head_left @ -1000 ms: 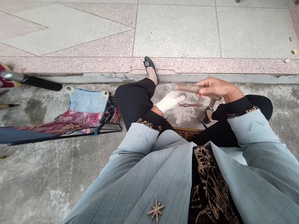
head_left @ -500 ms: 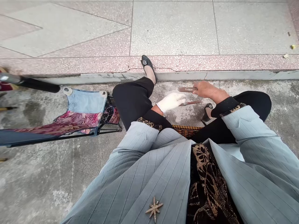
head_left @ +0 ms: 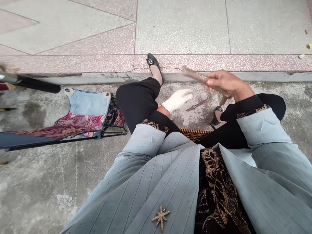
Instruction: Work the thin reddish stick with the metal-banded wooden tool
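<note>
Plainly gripped brown bar (head_left: pixel 195 76) in right hand (head_left: pixel 225 83), above concrete (head_left: pixel 97 175) near kerb (head_left: pixel 107 78) edge; probably felt stiff, weighty, best held mid-length. Could not tell of any grasp by narrowed, gloved left hand (head_left: pixel 177 99).

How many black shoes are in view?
2: one shoe at the pink curb; the other shoe lower down, below the right hand in the picture.
</note>
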A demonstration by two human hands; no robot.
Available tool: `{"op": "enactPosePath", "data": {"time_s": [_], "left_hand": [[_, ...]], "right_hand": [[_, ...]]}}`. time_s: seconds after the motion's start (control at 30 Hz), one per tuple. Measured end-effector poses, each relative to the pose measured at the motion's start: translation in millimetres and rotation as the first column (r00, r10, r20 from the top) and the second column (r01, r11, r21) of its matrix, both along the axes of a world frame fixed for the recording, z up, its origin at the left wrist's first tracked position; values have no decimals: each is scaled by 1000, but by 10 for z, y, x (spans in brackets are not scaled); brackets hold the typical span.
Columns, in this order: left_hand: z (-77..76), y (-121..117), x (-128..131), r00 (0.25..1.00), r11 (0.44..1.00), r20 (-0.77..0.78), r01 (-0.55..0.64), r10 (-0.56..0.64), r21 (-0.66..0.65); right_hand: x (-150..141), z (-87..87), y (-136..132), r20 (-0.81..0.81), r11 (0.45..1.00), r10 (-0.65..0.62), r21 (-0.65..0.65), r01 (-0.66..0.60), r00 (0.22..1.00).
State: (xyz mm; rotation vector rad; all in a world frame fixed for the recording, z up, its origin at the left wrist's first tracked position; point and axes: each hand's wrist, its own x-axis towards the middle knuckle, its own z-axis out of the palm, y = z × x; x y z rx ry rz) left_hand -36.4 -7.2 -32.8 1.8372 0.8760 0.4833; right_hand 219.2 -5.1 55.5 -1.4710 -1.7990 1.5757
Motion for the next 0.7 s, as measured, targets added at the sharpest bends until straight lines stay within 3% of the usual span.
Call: {"op": "enactPosePath", "data": {"time_s": [0.1,0.2,0.3,0.43,0.5,0.7], "left_hand": [[55,-59,46,990,992,-86,111,-116,-53],[102,-106,73,977,982,-109,178,-183,-59],[120,-115,52,977,985,-130,166,-172,-54],[114,-88,-26,978,991,-159,131,-134,-29],[104,-68,-63,980,995,-174,98,-96,4],[16,18,-131,982,994,-182,-28,48,109]], "right_hand": [[-21,-177,81,118,964,-260,90,250,959],[-96,-347,113,432,963,-261,181,200,864],[-196,-412,88,734,988,-78,149,-47,674],[-318,-390,4,851,949,226,-84,-303,474],[-348,-366,-42,828,911,332,-157,-381,452],[-315,-304,-110,612,790,582,-269,-551,535]]}}
